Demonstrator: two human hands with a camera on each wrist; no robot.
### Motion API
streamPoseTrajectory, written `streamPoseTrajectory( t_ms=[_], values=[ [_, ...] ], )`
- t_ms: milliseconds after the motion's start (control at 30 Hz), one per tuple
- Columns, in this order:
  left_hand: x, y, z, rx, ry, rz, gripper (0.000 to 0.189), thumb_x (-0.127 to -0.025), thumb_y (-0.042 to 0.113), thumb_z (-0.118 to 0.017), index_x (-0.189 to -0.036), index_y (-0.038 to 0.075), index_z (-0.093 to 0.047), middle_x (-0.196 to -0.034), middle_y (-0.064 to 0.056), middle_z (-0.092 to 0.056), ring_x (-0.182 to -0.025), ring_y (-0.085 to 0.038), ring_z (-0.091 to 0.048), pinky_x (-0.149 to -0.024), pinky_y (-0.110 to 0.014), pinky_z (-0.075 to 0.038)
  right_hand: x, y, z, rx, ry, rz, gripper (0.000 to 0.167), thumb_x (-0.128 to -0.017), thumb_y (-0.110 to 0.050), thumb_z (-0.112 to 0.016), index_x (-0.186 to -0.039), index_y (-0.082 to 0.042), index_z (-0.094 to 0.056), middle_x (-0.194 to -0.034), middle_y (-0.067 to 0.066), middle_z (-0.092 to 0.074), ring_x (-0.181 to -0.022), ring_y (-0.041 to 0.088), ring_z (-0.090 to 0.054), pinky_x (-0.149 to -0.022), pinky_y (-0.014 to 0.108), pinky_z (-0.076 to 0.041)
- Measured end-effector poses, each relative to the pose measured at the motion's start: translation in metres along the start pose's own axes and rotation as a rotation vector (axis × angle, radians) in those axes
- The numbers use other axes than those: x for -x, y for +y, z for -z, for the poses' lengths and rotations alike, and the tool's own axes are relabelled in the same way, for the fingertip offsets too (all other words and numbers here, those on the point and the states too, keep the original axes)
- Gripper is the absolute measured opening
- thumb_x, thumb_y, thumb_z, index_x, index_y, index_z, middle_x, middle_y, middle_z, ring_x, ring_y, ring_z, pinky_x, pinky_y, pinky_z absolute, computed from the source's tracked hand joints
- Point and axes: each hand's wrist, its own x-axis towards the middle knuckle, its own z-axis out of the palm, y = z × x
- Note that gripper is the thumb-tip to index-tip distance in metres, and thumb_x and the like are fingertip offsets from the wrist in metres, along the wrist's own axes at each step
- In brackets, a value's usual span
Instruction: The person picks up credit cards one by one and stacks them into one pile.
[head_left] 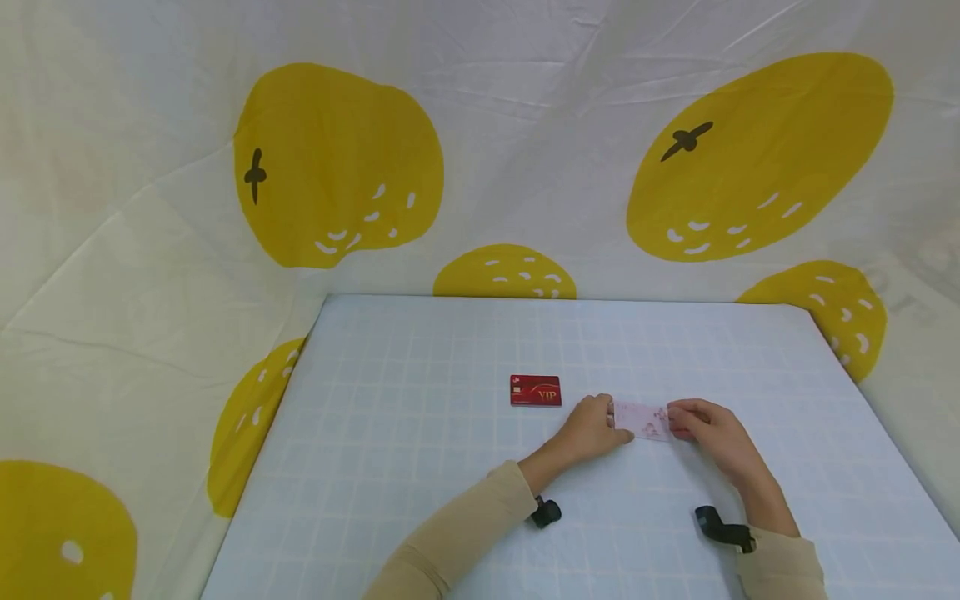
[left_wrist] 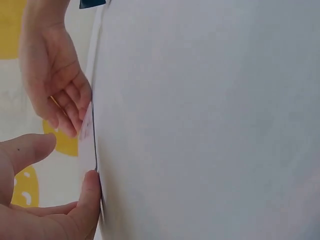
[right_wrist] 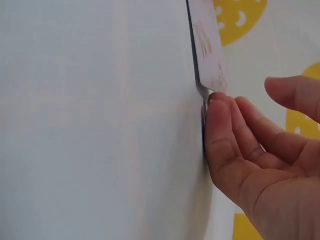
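Observation:
A pale pink rectangular card (head_left: 639, 419) with reddish printed marks lies flat on the table between both hands. My left hand (head_left: 588, 432) is at its left end, fingertips right at the edge; in the left wrist view the left thumb (left_wrist: 32, 150) stands apart from the fingers. At the right end is my right hand (head_left: 712, 433), fingers bent and grouped at the card's edge. Its thumb (right_wrist: 295, 92) is raised away from them in the right wrist view. A small red patch (head_left: 681, 434) shows just under the right fingers. A red card marked VIP (head_left: 536, 391) lies left of and beyond the pink one.
The table (head_left: 405, 417) has a pale checked cover. A white curtain (head_left: 525, 167) with big yellow fruit prints hangs behind and beside it. Dark wrist-camera mounts (head_left: 722, 528) sit at both wrists, low over the tabletop.

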Motion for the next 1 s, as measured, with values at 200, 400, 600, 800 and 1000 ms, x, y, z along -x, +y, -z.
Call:
streamPoseTrajectory(
  t_ms=[200, 400, 600, 800, 1000],
  values=[
    [0.002, -0.003, 0.002, 0.134, 0.029, 0.026, 0.047, -0.085, 0.024, -0.082, -0.123, 0.006, -0.063, -0.098, 0.004, -0.055, -0.083, -0.006, -0.051, -0.071, -0.021, -0.048, -0.004, -0.002, -0.006, -0.107, 0.011, -0.001, 0.049, -0.107, -0.029, -0.050, -0.133, 0.012, -0.052, -0.130, 0.030, -0.056, -0.097, 0.009, -0.065, -0.082, 0.022, -0.054],
    [0.005, -0.008, 0.012, 0.174, 0.051, 0.035, 0.063, -0.086, 0.026, -0.081, -0.139, 0.004, -0.056, -0.108, 0.003, -0.058, -0.088, -0.004, -0.054, -0.076, -0.021, -0.050, -0.009, -0.010, -0.015, -0.238, 0.026, 0.027, 0.046, -0.107, -0.021, -0.048, -0.134, 0.016, -0.048, -0.132, 0.035, -0.052, -0.098, 0.008, -0.066, -0.083, 0.024, -0.054],
    [0.007, -0.014, 0.035, 0.151, 0.074, 0.021, 0.062, -0.086, 0.027, -0.081, -0.139, 0.007, -0.057, -0.113, 0.004, -0.061, -0.092, -0.006, -0.058, -0.076, -0.021, -0.052, -0.016, -0.016, -0.027, -0.342, 0.017, 0.044, 0.044, -0.107, -0.018, -0.048, -0.135, 0.016, -0.047, -0.134, 0.033, -0.049, -0.101, 0.008, -0.065, -0.085, 0.026, -0.054],
    [0.012, -0.022, 0.056, 0.142, 0.099, 0.006, 0.059, -0.087, 0.026, -0.080, -0.138, 0.007, -0.058, -0.117, 0.003, -0.063, -0.096, -0.008, -0.061, -0.077, -0.021, -0.053, -0.025, -0.026, -0.040, -0.380, -0.007, 0.062, 0.043, -0.106, -0.017, -0.050, -0.134, 0.015, -0.049, -0.135, 0.031, -0.049, -0.102, 0.010, -0.064, -0.086, 0.026, -0.054],
    [0.017, -0.033, 0.072, 0.136, 0.133, -0.026, 0.059, -0.087, 0.024, -0.079, -0.138, 0.004, -0.058, -0.111, 0.002, -0.061, -0.092, -0.008, -0.058, -0.078, -0.020, -0.051, -0.031, -0.040, -0.053, -0.382, -0.025, 0.067, 0.041, -0.106, -0.018, -0.052, -0.134, 0.012, -0.051, -0.136, 0.029, -0.049, -0.105, 0.012, -0.064, -0.087, 0.026, -0.053]
  ],
)
